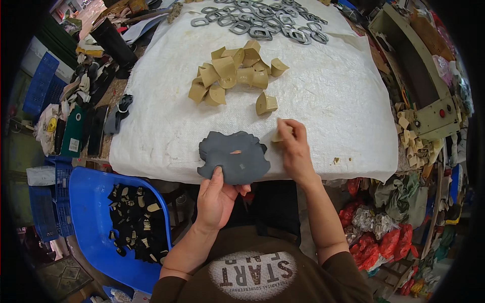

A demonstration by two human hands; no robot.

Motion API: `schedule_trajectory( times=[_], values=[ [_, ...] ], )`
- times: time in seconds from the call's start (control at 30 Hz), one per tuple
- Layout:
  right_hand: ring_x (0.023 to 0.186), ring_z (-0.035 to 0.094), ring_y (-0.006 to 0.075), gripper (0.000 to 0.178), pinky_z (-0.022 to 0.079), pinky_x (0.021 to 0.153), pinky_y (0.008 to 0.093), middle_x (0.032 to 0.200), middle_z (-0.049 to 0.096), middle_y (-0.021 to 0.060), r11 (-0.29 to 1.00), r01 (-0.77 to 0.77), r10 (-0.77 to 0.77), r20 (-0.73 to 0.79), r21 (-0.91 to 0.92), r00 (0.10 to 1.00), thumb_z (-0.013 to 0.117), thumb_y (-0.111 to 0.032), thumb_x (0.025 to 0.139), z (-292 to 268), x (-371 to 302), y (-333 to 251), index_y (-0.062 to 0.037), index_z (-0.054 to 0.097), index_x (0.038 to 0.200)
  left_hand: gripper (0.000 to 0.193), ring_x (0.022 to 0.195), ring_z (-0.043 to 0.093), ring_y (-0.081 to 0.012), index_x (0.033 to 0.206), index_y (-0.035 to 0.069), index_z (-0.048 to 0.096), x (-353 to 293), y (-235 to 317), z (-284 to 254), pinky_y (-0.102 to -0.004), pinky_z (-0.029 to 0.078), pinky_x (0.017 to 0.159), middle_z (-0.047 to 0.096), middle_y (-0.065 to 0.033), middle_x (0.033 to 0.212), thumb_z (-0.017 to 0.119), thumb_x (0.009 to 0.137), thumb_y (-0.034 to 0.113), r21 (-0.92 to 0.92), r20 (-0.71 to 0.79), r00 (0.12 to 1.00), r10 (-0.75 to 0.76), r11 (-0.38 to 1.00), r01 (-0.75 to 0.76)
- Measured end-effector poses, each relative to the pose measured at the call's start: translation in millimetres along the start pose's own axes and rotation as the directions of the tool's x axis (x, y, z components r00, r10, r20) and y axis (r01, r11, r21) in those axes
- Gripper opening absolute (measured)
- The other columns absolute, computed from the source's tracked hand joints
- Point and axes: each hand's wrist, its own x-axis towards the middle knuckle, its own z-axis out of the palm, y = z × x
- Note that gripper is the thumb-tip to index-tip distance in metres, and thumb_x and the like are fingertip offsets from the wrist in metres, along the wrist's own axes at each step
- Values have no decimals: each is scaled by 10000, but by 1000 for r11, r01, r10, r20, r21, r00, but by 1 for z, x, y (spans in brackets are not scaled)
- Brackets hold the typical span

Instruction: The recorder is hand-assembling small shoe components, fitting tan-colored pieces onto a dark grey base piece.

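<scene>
The left hand (214,202) pinches grey pieces (233,159) at the surface (328,111)'s near edge; the right hand (295,147) has its grip closed on one tan block (279,136). Many blocks (227,76) lie beyond, so much seems left.

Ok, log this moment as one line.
left hand: holds grey flat piece | right hand: at small tan piece, grip unclear | beyond: tan block pile, on white sheet

Place: cluttered workshop
White-covered table (333,96): grey rings (260,33) and tan blocks (224,68) — many alike
Blue tub (88,222): heaped small black-and-tan parts (136,219)
Right edge: push-button machine (429,121)
</scene>
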Motion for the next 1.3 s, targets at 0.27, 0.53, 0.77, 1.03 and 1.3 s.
schedule_trajectory(
  times=[0.27, 0.53, 0.77, 1.03, 1.3],
  values=[
    [970, 527, 232, 622, 461, 812, 352, 1131, 576, 138, 910, 133, -67, -177, 394, 982, 832, -143, 642, -44, -8, -60, -37, 518, 1168, 417, 1092, 520, -220, 1325, -24, 382, -8, -6, 6, -364, 399, 943, 499, -161, 1266, 325, 1000, 231, 134, -88, 983, 159, 980, -147],
    [938, 546, 267, 521, 453, 806, 377, 1102, 566, 159, 773, 295, -245, -165, 562, 955, 763, -271, 745, -29, -16, -83, -8, 542, 1135, 440, 1253, 431, -252, 1341, -63, 335, -12, 2, 21, -383, 340, 1058, 421, -183, 1359, 334, 999, 212, 27, 151, 987, 49, 998, -53],
    [940, 537, 265, 513, 460, 803, 380, 1117, 561, 156, 759, 304, -241, -185, 576, 953, 750, -253, 762, -25, -17, -81, -24, 524, 1162, 449, 1251, 434, -245, 1335, -63, 342, -17, 1, 25, -376, 338, 1056, 418, -191, 1364, 342, 998, 233, 0, 144, 988, 51, 999, -52],
    [938, 542, 260, 489, 475, 796, 359, 1093, 574, 161, 799, 258, -210, -149, 543, 966, 763, -215, 744, -28, -17, -82, -20, 539, 1132, 440, 1244, 439, -239, 1349, -62, 336, -20, -2, 28, -364, 342, 1049, 415, -184, 1368, 328, 999, 205, 35, 111, 990, 88, 995, -93],
    [880, 510, 261, 505, 403, 775, 371, 1069, 577, 80, 873, 221, -179, -136, 434, 974, 800, -177, 615, -29, -12, -81, -48, 590, 1055, 447, 1237, 434, -218, 1362, -91, 321, -19, 5, 26, -336, 326, 1045, 435, -187, 1355, 300, 1003, 175, 298, 124, 982, 144, 938, -176]
  ],
)
